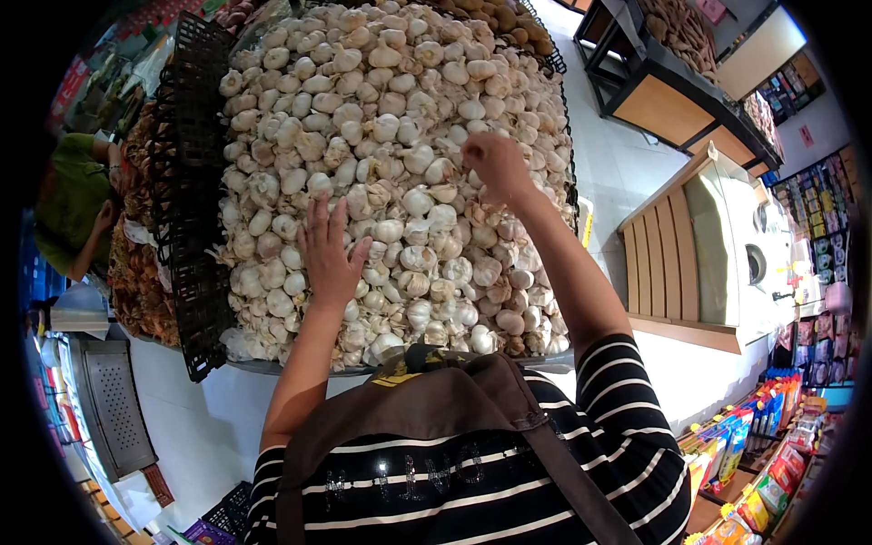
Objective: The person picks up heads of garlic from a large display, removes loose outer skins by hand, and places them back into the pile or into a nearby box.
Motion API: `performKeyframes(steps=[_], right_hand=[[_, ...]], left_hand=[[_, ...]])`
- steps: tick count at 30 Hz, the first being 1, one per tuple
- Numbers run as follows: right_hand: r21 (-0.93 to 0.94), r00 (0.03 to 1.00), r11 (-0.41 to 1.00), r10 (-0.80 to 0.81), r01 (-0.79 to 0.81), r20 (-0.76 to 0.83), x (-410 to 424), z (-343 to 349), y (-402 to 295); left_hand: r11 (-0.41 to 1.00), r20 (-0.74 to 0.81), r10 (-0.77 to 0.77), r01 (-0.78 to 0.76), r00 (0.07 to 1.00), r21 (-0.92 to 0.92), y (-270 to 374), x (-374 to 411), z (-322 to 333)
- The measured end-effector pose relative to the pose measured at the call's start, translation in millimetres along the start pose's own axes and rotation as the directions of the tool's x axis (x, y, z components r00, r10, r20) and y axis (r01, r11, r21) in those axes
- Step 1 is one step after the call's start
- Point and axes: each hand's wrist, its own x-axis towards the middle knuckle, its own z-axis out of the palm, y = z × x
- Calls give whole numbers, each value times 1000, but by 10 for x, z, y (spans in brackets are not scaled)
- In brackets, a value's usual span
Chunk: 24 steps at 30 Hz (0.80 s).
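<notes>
A broad heap of whole garlic bulbs fills the display in front of me, with loose papery skins scattered among the bulbs. Flat on the near left part of the heap lies my left hand, palm down, fingers apart and nothing gripped. My right hand is farther out on the right side of the heap, its fingers curled inward. The back of that hand hides its fingertips, so whether they pinch a bulb or some skin is not visible. A pale bit of skin shows just left of it.
A black plastic lattice crate wall borders the heap on the left. Beyond it are brownish-orange produce and another person in a green top. Potatoes lie at the far right. A wood-panelled stand stands across the tiled floor.
</notes>
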Motion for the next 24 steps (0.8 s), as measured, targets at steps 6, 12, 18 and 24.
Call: performKeyframes(steps=[6,12,18,24], right_hand=[[-239,969,957,-111,164,221,464,277,131],[-235,951,935,-214,266,224,399,315,381],[296,996,955,54,-29,-76,-353,-531,286],[-385,913,828,378,-408,-156,-1133,-1296,1313]], left_hand=[[1000,-21,7,-7,1000,-2,4,26,-8],[1000,-36,30,-30,999,-2,6,57,29],[999,-18,16,-15,1000,39,-48,-8,21],[999,22,26,-27,999,42,1,4,31]])
